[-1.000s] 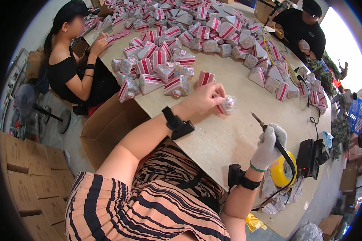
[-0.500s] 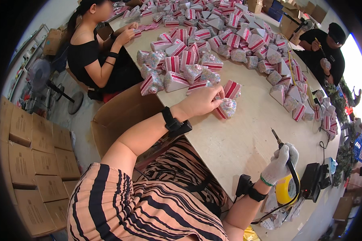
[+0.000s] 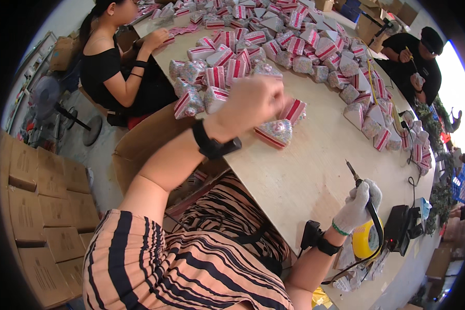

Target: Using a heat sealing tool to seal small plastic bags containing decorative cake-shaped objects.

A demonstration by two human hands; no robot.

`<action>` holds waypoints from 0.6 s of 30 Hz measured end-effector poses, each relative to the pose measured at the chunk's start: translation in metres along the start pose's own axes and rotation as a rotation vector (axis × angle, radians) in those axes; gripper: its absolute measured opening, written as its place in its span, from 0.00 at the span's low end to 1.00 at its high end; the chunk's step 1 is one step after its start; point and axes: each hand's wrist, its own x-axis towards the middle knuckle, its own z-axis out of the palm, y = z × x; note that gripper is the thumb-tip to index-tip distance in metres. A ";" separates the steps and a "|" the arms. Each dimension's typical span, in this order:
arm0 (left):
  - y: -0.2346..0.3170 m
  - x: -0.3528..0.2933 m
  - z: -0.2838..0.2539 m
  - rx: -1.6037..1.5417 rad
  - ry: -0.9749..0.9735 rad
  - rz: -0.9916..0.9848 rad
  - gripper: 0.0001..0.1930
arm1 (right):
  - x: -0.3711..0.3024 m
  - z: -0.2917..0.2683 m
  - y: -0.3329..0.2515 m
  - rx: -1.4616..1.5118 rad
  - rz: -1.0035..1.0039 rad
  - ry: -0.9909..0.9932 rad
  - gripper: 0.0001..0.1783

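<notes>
Left hand point(image 3: 256, 101) blurred above table point(image 3: 315, 170), fingers curled; can't tell if holding anything. Cake-slice wedge point(image 3: 275, 135) sits below it near the table's front edge, second wedge point(image 3: 295, 110) just beside. Gloved right hand point(image 3: 361, 200) closed around corded pen-like tool point(image 3: 355, 176), tip free. Open tabletop between wedge and tip; wedge pile point(image 3: 320, 49) bounds far side, yellow tape roll point(image 3: 365, 241) and black box point(image 3: 399, 228) crowd right side.

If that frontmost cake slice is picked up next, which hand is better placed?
Probably the left hand: it is bare and close to the slice, though blur hides whether it holds anything. The gloved right hand is farther away and grips a pen-like tool.
</notes>
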 end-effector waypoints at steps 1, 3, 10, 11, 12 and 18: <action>0.004 0.014 -0.015 -0.122 0.105 0.003 0.10 | 0.000 0.000 0.000 -0.016 -0.002 0.009 0.03; 0.012 0.048 -0.051 -0.440 0.236 -0.047 0.12 | 0.000 0.000 0.001 -0.040 0.023 0.017 0.03; 0.065 0.003 -0.133 -0.463 -0.044 0.356 0.09 | 0.000 0.000 0.003 -0.045 -0.021 0.032 0.04; 0.071 -0.015 -0.131 -0.470 -0.158 0.344 0.09 | 0.000 0.001 0.003 -0.052 -0.007 0.036 0.04; 0.077 -0.034 -0.126 -0.477 -0.263 0.325 0.09 | -0.001 0.001 0.002 -0.062 0.004 0.033 0.04; 0.097 -0.106 -0.091 -0.495 -0.626 0.162 0.08 | 0.001 0.003 0.001 -0.034 -0.029 0.026 0.04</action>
